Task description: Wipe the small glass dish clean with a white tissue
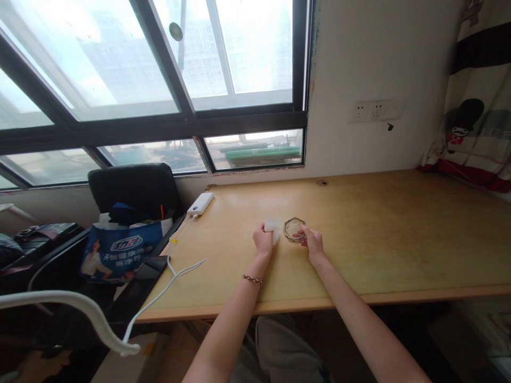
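My left hand [263, 240] is closed on a white wipe or tissue [273, 226], whose thin, pale sheet sticks out past the fingers to the right. Just beside it, my right hand [312, 242] grips the right rim of a clear, many-sided glass dish [294, 220], which looks like an ashtray. Its open side faces up toward me, and the thumb lies over the edge while some fingers show through the glass. A small gap separates the tissue from the dish. Both hands are over the middle of the wooden desk [383, 239].
On the desk's left edge lies a white power bank [200, 204] with a white cable [172, 266] trailing down. A black chair [136, 186] holding a blue bag [120, 250] stands at the left. Wall sockets [369, 110] and a patterned curtain [479, 106] are at the right.
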Motion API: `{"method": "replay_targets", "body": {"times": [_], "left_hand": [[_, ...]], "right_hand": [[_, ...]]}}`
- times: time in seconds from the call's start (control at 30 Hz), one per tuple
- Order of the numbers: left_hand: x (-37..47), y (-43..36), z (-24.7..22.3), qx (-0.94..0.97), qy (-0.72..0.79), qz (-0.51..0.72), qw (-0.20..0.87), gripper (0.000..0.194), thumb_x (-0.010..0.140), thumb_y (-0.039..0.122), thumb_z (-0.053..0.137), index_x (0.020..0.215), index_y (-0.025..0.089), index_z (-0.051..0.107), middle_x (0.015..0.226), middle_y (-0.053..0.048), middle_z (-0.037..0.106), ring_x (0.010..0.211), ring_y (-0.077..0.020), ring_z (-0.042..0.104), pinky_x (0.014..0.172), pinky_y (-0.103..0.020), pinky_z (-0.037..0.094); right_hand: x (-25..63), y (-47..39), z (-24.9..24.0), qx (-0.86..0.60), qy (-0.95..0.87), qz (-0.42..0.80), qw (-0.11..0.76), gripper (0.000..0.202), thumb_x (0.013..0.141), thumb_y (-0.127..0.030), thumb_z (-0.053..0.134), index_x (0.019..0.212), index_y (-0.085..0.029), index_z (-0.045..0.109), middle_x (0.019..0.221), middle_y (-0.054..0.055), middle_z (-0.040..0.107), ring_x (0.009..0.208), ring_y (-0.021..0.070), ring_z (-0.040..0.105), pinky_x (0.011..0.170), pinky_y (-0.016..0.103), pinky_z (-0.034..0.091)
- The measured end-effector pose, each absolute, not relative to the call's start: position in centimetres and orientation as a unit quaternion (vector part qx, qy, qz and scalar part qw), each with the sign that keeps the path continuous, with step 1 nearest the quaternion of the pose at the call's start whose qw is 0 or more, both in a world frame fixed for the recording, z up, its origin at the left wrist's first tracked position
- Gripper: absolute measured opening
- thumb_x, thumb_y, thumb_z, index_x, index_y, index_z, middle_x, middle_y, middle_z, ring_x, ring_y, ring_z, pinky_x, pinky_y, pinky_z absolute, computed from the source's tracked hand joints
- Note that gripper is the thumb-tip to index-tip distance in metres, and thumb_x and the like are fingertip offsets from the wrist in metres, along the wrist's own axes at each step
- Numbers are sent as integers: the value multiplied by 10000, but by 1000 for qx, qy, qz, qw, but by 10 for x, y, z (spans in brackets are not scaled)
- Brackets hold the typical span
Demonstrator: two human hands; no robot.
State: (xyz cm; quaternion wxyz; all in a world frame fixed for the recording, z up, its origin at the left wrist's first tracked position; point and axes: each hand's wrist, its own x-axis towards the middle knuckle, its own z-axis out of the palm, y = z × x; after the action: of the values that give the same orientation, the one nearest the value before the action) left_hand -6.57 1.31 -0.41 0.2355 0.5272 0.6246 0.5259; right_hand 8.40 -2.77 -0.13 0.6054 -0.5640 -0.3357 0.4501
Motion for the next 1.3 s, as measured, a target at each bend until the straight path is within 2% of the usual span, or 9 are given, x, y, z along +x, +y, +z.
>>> {"method": "replay_targets", "body": {"times": [0.13,0.33,0.47,0.57,0.73,0.9,1.0,1.1,1.3], "left_hand": [[-54,3,-1,595,547,526,264,236,654,247,532,871,154,545,741,-26,598,632,-117,537,570,-211,401],[-42,-10,8,655,425,529,331,274,665,173,528,938,175,506,875,-28,589,790,-123,552,693,-243,437],[-41,-14,13,656,383,551,345,291,698,184,514,989,175,504,973,-59,569,898,-145,534,729,-267,450],[-43,-15,17,685,373,538,320,196,741,229,485,908,173,572,1007,-71,569,890,-152,534,703,-261,450],[-48,-13,18,702,426,524,227,202,754,238,474,900,200,608,874,-49,613,711,-129,538,624,-253,429],[-50,-16,20,778,419,444,146,151,720,185,495,760,222,636,831,-40,623,767,-163,516,729,-303,386],[-48,-22,25,804,443,387,83,146,716,197,502,766,236,633,788,-48,632,782,-196,499,762,-346,338],[-46,-26,32,814,455,359,34,145,737,234,493,807,236,620,792,-66,633,881,-229,486,805,-368,291],[-41,-32,32,840,439,301,108,288,799,371,401,988,237,572,909,-63,617,764,-165,553,707,-264,358]], "right_hand": [[83,-28,-2,-573,-349,433,602,439,606,-524,521,670,-104,629,592,78,651,502,163,575,397,218,388],[86,-24,-6,-589,-303,426,616,464,616,-549,503,696,-109,627,652,94,662,541,177,591,414,223,405],[89,-23,-7,-590,-270,420,635,488,614,-556,499,715,-99,636,661,104,661,536,179,592,402,226,402],[88,-23,-5,-597,-285,418,623,489,616,-561,493,701,-101,636,642,94,660,523,175,589,399,226,399],[83,-27,-2,-617,-377,372,582,443,607,-542,506,641,-122,643,579,58,650,477,161,569,413,230,401],[81,-28,-3,-627,-420,349,555,419,595,-528,520,621,-130,649,535,34,629,477,154,562,437,226,402],[81,-25,-5,-651,-420,311,551,422,579,-540,530,587,-131,636,469,8,586,443,141,524,422,222,380],[83,-24,-7,-646,-405,312,567,429,572,-548,536,581,-128,625,447,-7,554,448,136,507,420,218,375],[84,-24,-6,-553,-315,427,642,444,558,-536,571,705,-120,620,615,29,619,539,137,547,477,218,422]]}}
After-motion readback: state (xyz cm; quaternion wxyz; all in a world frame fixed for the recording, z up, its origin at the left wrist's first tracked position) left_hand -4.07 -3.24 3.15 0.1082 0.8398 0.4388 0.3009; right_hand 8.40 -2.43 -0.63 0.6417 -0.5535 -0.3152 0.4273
